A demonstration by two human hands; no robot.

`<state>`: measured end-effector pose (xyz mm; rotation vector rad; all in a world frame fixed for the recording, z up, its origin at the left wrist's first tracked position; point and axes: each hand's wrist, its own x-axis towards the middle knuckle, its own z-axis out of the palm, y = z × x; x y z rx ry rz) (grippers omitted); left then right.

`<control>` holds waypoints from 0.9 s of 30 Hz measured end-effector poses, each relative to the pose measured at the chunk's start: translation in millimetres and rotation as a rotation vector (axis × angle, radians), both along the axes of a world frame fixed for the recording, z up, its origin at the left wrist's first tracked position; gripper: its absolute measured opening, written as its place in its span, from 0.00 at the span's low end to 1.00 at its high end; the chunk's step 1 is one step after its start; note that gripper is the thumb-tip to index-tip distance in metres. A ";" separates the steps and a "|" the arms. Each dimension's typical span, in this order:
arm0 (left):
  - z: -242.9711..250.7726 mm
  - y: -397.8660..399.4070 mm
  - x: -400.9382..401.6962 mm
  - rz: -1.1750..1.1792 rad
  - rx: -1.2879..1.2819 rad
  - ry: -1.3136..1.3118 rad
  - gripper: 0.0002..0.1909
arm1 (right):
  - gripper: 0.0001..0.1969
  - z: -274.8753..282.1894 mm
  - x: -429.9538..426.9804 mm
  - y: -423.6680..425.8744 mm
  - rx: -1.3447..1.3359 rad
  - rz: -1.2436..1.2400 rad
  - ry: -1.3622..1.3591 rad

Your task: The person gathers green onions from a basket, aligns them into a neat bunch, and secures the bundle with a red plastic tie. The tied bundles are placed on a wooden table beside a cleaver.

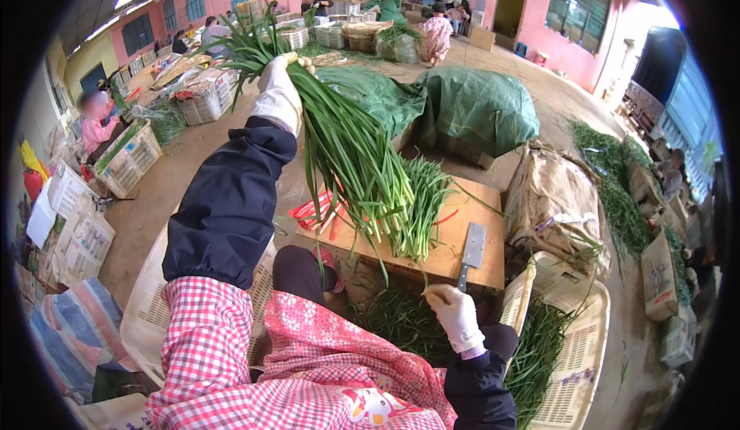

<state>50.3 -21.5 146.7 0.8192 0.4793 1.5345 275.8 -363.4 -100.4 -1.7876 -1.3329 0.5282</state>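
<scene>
My left hand, in a white glove, is closed around the leafy end of a large bunch of long green leaves, likely Chinese chives. Their pale stem ends hang over a wooden board. Beside them on the board lies a pile of thinner green stalks. My right hand, also gloved, is below the board's near edge and pinches a thin yellowish-green strand at its fingertips. A cleaver with a black handle rests at the board's right side. Red-and-white strips lie at its left.
Plastic crates stand at my left and right, the right one holding green leaves. Beyond the board are bundles under green sheeting. A brown-wrapped bundle stands right. Several people sit farther off; one in pink stands.
</scene>
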 end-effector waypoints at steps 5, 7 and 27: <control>-0.8 2.1 4.9 -0.048 0.044 -0.006 0.08 | 0.21 55.3 -25.7 47.4 0.132 -0.101 -0.012; -1.1 -3.8 14.9 -0.086 0.000 0.003 0.07 | 0.17 44.7 -23.2 68.5 0.148 -0.070 -0.061; -8.2 8.8 35.3 0.039 -0.021 -0.056 0.07 | 0.19 86.6 -40.8 92.2 0.376 -0.080 0.220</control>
